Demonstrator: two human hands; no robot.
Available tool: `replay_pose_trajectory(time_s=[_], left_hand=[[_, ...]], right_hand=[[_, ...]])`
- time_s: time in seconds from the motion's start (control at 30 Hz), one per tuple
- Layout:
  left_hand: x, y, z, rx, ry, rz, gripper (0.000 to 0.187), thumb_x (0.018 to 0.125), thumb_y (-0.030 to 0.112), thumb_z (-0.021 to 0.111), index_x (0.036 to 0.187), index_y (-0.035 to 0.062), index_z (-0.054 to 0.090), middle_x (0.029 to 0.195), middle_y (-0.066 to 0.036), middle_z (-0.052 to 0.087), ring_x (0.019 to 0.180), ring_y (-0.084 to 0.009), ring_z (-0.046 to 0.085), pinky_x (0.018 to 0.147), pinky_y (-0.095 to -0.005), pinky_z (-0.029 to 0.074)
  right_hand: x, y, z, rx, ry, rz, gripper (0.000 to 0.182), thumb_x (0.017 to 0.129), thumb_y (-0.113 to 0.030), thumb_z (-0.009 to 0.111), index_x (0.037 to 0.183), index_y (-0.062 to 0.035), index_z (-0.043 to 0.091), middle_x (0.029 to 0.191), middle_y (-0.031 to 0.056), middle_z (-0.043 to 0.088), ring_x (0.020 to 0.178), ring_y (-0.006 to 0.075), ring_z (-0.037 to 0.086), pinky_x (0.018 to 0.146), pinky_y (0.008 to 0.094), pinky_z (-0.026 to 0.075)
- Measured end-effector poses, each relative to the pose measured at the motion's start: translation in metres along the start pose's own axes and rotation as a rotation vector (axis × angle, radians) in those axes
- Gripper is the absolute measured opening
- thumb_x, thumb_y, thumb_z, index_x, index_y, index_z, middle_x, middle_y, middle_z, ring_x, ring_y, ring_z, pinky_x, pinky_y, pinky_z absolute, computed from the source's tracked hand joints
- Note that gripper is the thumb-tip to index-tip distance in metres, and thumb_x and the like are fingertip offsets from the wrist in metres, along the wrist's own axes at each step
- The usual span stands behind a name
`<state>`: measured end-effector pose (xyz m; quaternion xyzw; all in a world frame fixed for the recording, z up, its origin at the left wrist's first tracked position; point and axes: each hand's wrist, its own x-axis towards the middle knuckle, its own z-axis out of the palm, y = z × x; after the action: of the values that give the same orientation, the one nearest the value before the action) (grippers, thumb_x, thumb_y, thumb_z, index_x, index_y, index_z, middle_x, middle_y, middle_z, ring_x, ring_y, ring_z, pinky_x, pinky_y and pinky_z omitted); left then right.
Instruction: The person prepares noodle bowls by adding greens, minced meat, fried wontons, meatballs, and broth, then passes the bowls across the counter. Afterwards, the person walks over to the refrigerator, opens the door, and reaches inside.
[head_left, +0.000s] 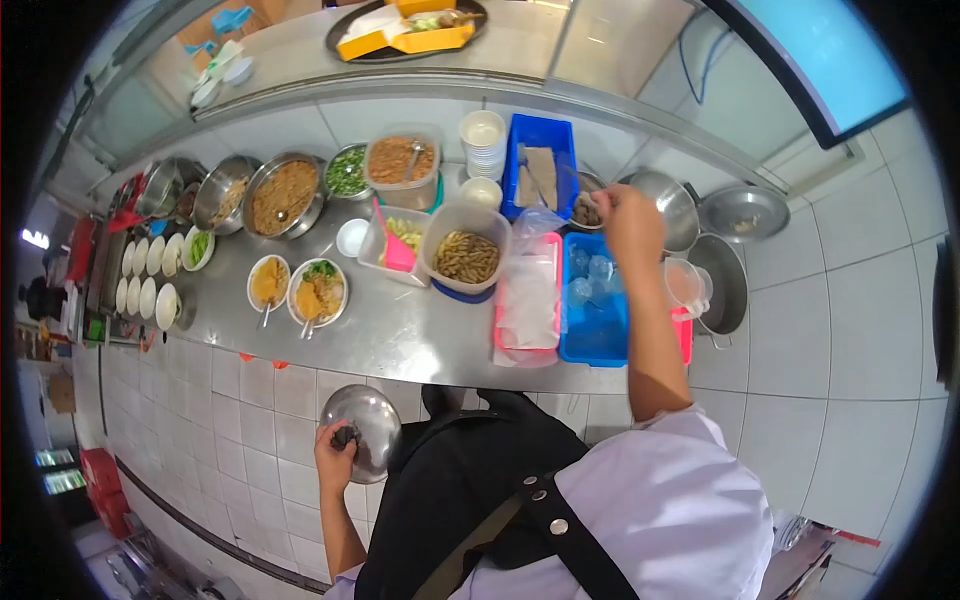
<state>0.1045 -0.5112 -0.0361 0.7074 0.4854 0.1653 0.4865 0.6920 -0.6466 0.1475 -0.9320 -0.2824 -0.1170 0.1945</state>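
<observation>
Down by my front, my left hand [334, 456] grips the black knob of a round metal pot lid [370, 425], which is tilted and clear of the counter. My right hand [632, 222] reaches over the far right of the counter with its fingers closed; what they hold, if anything, is hidden. Beside those fingers is a metal pot [586, 212] with brown round pieces in it. Below my right forearm lies a blue tray [582, 352] with clear plastic cups or bags. A blue basket [545, 128] stands just left of the pot.
Two filled bowls [268, 283] with spoons sit on the steel counter [400, 335]. Behind are metal bowls of food [284, 195], plastic tubs [465, 255] and stacked cups [484, 150]. A pink tray [527, 300] holds white sheets. Large pots [722, 290] stand at the right.
</observation>
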Motion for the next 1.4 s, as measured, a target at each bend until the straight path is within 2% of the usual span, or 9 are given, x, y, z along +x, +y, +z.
replay_pose_trajectory(time_s=[0.1, 0.4, 0.6, 0.83, 0.93, 1.03, 1.07, 1.2, 1.4], left_hand=[[-0.008, -0.022, 0.005, 0.049, -0.024, -0.053, 0.041, 0.076, -0.008, 0.067, 0.116, -0.0022, 0.069, 0.109, -0.009, 0.057, 0.101, -0.024, 0.061, 0.095, -0.035, 0.05], [-0.072, -0.116, 0.032, 0.219, 0.054, -0.186, 0.046, 0.069, -0.004, 0.068, 0.115, -0.0043, 0.068, 0.11, -0.017, 0.063, 0.11, -0.0311, 0.065, 0.098, -0.0383, 0.052], [-0.158, -0.2, 0.046, 0.176, 0.128, -0.489, 0.044, 0.067, 0.005, 0.07, 0.11, -0.0033, 0.073, 0.101, -0.021, 0.072, 0.094, -0.0324, 0.072, 0.084, -0.0394, 0.058], [-0.24, -0.249, 0.086, 0.26, 0.009, -0.622, 0.042, 0.075, 0.015, 0.08, 0.114, -0.0001, 0.077, 0.091, -0.014, 0.078, 0.084, -0.0236, 0.075, 0.08, -0.0355, 0.058], [-0.237, -0.219, 0.085, 0.176, 0.059, -0.809, 0.042, 0.078, 0.027, 0.084, 0.114, 0.0054, 0.078, 0.096, -0.013, 0.079, 0.088, -0.0225, 0.075, 0.083, -0.0339, 0.058], [-0.232, -0.256, 0.083, 0.255, -0.041, -0.796, 0.041, 0.076, 0.022, 0.08, 0.116, 0.0155, 0.079, 0.109, -0.014, 0.078, 0.105, -0.0276, 0.075, 0.092, -0.0391, 0.059], [-0.229, -0.271, 0.081, 0.258, -0.039, -0.8, 0.04, 0.075, 0.019, 0.077, 0.115, 0.0159, 0.08, 0.11, -0.016, 0.077, 0.104, -0.0311, 0.075, 0.093, -0.04, 0.059], [-0.201, -0.278, 0.058, 0.236, 0.087, -0.831, 0.04, 0.073, 0.016, 0.076, 0.113, 0.0152, 0.08, 0.112, -0.017, 0.076, 0.106, -0.0327, 0.074, 0.096, -0.0393, 0.058], [-0.185, -0.291, 0.032, 0.146, 0.226, -0.87, 0.044, 0.071, 0.014, 0.076, 0.115, 0.0149, 0.08, 0.111, -0.017, 0.077, 0.107, -0.0315, 0.074, 0.096, -0.039, 0.058]], right_hand=[[0.058, 0.11, 0.044, -0.257, -0.206, -0.117, 0.02, 0.092, -0.028, 0.07, 0.095, -0.0111, 0.081, 0.095, 0.0159, 0.077, 0.089, 0.037, 0.075, 0.076, 0.0501, 0.059], [0.132, 0.164, 0.174, -0.531, -0.488, -0.338, 0.023, 0.095, -0.017, 0.06, 0.102, -0.0084, 0.08, 0.106, 0.0159, 0.077, 0.102, 0.0326, 0.076, 0.082, 0.0461, 0.062], [0.143, 0.154, 0.165, -0.494, -0.487, -0.311, 0.022, 0.093, -0.013, 0.061, 0.104, -0.0068, 0.079, 0.111, 0.019, 0.076, 0.106, 0.0356, 0.074, 0.085, 0.047, 0.062], [0.142, 0.163, 0.058, -0.191, -0.278, -0.217, 0.034, 0.088, -0.038, 0.078, 0.093, -0.0042, 0.076, 0.098, 0.0205, 0.072, 0.097, 0.0395, 0.069, 0.083, 0.0504, 0.052], [0.11, 0.117, 0.019, 0.148, -0.202, -0.311, 0.034, 0.092, -0.032, 0.077, 0.097, 0.001, 0.079, 0.09, 0.0204, 0.076, 0.082, 0.0314, 0.073, 0.076, 0.0425, 0.053], [0.037, -0.02, -0.023, 0.8, -0.578, -0.096, 0.024, 0.092, -0.021, 0.077, 0.1, 0.0012, 0.08, 0.081, 0.0049, 0.074, 0.071, 0.0141, 0.065, 0.071, 0.0306, 0.051], [0.023, -0.054, -0.015, 0.651, -0.627, -0.141, 0.02, 0.09, -0.017, 0.078, 0.1, 0.0003, 0.08, 0.083, 0.0002, 0.073, 0.072, 0.0124, 0.064, 0.071, 0.0287, 0.051], [-0.057, -0.211, 0.071, 0.496, -0.745, -0.741, 0.021, 0.092, -0.025, 0.075, 0.097, -0.0059, 0.081, 0.09, 0.0179, 0.076, 0.079, 0.0282, 0.074, 0.074, 0.0398, 0.056], [-0.1, -0.322, 0.232, 0.13, -0.621, -0.724, 0.026, 0.091, -0.033, 0.074, 0.091, -0.0079, 0.08, 0.091, 0.0195, 0.076, 0.087, 0.0375, 0.075, 0.076, 0.0503, 0.058]])
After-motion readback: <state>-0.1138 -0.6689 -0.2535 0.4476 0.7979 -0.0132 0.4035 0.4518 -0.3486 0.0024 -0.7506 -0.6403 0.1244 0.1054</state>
